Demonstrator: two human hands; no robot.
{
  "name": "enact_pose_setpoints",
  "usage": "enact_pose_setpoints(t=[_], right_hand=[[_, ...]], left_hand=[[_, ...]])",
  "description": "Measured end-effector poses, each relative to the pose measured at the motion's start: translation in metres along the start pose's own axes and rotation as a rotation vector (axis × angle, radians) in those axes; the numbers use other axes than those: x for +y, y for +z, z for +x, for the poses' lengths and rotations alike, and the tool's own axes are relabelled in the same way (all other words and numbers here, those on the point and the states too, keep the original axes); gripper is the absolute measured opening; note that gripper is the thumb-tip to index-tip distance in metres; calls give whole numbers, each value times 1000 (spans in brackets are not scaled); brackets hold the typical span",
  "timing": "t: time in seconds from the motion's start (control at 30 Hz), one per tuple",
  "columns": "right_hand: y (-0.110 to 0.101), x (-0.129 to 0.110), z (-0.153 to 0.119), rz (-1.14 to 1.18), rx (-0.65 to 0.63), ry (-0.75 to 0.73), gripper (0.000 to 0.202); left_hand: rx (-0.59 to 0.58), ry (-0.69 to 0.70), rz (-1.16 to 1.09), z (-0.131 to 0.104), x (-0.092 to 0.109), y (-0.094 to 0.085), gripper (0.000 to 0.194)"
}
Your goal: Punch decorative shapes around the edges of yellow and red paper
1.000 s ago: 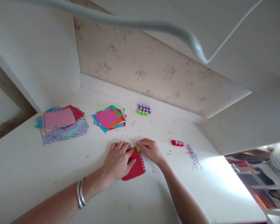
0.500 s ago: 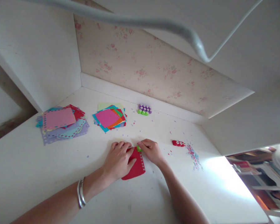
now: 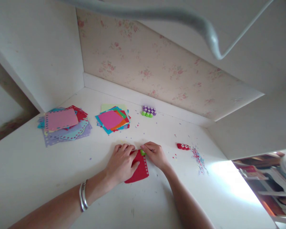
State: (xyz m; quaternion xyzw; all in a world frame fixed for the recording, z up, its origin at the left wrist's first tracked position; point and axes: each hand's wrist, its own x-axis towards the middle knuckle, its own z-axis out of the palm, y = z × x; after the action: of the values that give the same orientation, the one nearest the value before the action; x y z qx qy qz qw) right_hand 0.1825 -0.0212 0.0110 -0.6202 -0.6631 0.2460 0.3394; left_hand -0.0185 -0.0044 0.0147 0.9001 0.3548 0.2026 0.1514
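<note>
While the left hand (image 3: 122, 162) is lying flat over the nine-o'clock side of a red sheet (image 3: 141, 173), thumb standing apart from the fingers, the right hand (image 3: 154, 154) is gripping a small green piece (image 3: 143, 152) in bunched fingertips. As I'm watching, that piece is sitting at the sheet's one-o'clock corner on the white counter (image 3: 109, 210); the right hand is the nearer, with the piece lying toward nine o'clock from its knuckles and toward two from the left hand. A row of punched holes (image 3: 146, 166) is running from the piece toward half past five along the sheet's edge; the sheet's long axis I cannot tell, since the left hand is covering so much. Well apart, near three o'clock from the right hand, a red block (image 3: 183, 146) is lying beside scattered confetti (image 3: 199, 160).
</note>
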Motion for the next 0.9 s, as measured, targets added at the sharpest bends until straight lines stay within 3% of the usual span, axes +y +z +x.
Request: enact_pose_setpoints(t=[0.5, 0.9], right_hand=[[0, -2, 0, 16, -25, -10, 29], [9, 9, -3, -250, 8, -180, 26]], left_hand=[[-1, 1, -3, 0, 0, 0, 31], [-4, 4, 40, 0, 2, 0, 28]])
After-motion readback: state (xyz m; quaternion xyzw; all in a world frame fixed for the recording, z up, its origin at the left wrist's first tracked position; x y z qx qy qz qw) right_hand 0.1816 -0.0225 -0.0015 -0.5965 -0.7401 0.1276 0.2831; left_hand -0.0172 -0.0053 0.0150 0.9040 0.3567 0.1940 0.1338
